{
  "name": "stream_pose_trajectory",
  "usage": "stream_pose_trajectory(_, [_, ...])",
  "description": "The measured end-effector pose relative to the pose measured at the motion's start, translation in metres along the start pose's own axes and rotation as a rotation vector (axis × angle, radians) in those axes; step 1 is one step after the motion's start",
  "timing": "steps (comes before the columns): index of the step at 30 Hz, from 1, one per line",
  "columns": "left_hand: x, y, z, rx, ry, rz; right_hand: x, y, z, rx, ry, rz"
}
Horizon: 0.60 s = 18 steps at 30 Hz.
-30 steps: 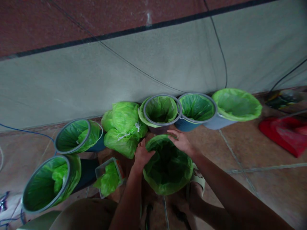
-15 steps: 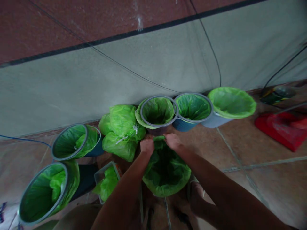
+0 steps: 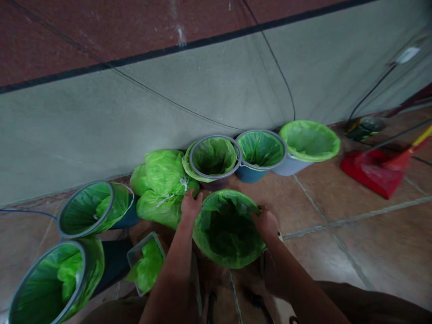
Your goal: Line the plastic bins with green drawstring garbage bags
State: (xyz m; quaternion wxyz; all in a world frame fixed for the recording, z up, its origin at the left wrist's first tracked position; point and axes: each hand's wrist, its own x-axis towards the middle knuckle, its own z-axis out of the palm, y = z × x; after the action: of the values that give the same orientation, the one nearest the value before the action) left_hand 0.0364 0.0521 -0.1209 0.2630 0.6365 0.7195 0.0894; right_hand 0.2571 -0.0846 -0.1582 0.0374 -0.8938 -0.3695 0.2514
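Between my feet stands a bin lined with a green bin liner [image 3: 216, 256], its edge folded over the rim and its inside dark. My left hand [image 3: 191, 206] is beside the bin's left rim, its thumb and fingers apart, with nothing in it. On the right rim, my right hand [image 3: 266, 223] pinches the liner's edge; part of its fingers is hidden. Just left of my left hand lie tied green bags [image 3: 165, 173] with white knots. Behind the bin is another lined bin with a grey ring [image 3: 216, 176].
Along the wall stand a blue lined bin [image 3: 254, 174] and a pale lined bin [image 3: 293, 166]. Two lined bins [image 3: 123, 220] [image 3: 113, 258] tilt at left, near a small box [image 3: 135, 256] holding green plastic. A red dustpan [image 3: 371, 173] lies at right.
My hands have parted from the far rim. The left has moved left and off the liner; the right has slid round to the right rim. The liner's far edge now lies over the rim.
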Motion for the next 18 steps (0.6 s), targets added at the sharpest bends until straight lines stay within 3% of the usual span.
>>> stream_pose_trajectory(4, [0.011, -0.003, 0.011, -0.109, -0.079, 0.047, -0.003, 0.003, -0.006, 0.058, 0.117, -0.080])
stream_pose_trajectory(8, [0.018, 0.000, 0.021, -0.090, -0.146, 0.034, 0.023, -0.034, -0.025, 0.079, 0.173, -0.344])
stream_pose_trajectory(13, [0.014, 0.000, 0.029, -0.091, -0.221, 0.093, 0.061, -0.081, -0.028, -0.012, -0.043, -0.744])
stream_pose_trajectory(18, [0.001, -0.005, 0.034, 0.158, -0.154, 0.206, 0.076, -0.084, -0.012, -0.163, -0.221, -0.837])
